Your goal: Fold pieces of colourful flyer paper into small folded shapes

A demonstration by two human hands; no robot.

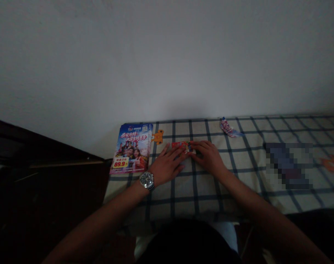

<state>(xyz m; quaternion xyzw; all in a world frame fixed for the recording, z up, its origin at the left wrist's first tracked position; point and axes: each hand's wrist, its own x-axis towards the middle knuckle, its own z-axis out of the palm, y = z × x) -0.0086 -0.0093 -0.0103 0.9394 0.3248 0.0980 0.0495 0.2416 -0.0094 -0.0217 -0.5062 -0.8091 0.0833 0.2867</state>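
A small folded leaflet point(186, 148), red with colourful print, lies on the checked cloth. My left hand point(168, 165), with a watch point(146, 180) on the wrist, rests on its left part with fingers stretched out and spread. At the right end, my right hand point(210, 157) has bent fingers and thumb on the paper, gripping its edge. The fingers cover much of the leaflet. Left of my left hand is a stack of flyers point(133, 148), blue at the top with a printed picture.
The checked cloth point(180, 200) covers the surface, which meets a pale wall point(167, 62) at the back. A crumpled or folded printed paper piece point(227, 128) lies at the back right. Farther right is a dark, pixelated flat object point(289, 167). The cloth's left edge borders a dark area.
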